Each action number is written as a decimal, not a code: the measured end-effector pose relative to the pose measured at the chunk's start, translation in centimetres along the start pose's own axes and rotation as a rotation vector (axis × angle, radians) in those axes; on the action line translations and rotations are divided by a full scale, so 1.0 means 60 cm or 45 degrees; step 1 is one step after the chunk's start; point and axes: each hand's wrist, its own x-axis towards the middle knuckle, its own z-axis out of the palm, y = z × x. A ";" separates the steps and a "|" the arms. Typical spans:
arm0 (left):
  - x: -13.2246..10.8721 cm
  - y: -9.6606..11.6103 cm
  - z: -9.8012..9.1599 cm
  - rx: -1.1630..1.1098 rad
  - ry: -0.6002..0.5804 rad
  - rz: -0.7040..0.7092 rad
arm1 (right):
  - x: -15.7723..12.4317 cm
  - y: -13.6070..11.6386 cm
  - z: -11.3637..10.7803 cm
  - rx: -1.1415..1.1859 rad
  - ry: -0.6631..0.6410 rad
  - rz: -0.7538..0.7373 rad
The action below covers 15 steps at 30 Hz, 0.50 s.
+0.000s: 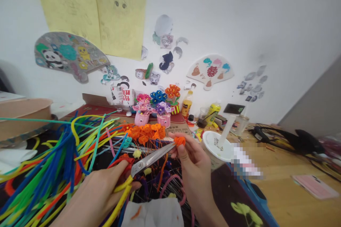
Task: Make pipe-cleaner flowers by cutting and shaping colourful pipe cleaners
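Observation:
My left hand (101,193) is closed round the yellow handles of a pair of scissors (149,161), whose steel blades point up and right. The blade tips reach a small orange pipe-cleaner flower (179,140), which my right hand (193,165) pinches between thumb and fingers. An orange stem hangs down from the flower. Just behind lies a heap of finished orange flowers (145,131) on wire stems.
A big sheaf of coloured pipe cleaners (53,156) spreads over the left. Pink pots of pipe-cleaner flowers (153,111) stand at the back by the wall. A white lidded cup with a straw (217,147), bottles, cables (290,136) and a pink card (314,186) lie right. White tissue (153,212) is below.

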 end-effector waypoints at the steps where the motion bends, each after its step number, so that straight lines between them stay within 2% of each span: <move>1: 0.000 0.003 -0.001 0.034 -0.053 -0.016 | 0.000 0.001 0.001 0.005 0.003 0.003; 3: 0.001 0.009 -0.003 0.100 -0.148 -0.030 | 0.000 0.002 0.001 0.013 0.016 0.009; 6: 0.002 0.016 -0.006 0.108 -0.164 -0.016 | -0.001 0.002 0.003 0.035 0.036 0.024; 12: 0.000 0.011 0.003 0.075 -0.128 -0.010 | -0.002 0.003 0.003 0.064 0.000 0.055; 15: 0.001 0.001 0.014 -0.134 -0.047 0.029 | -0.001 0.004 0.003 0.046 0.027 0.075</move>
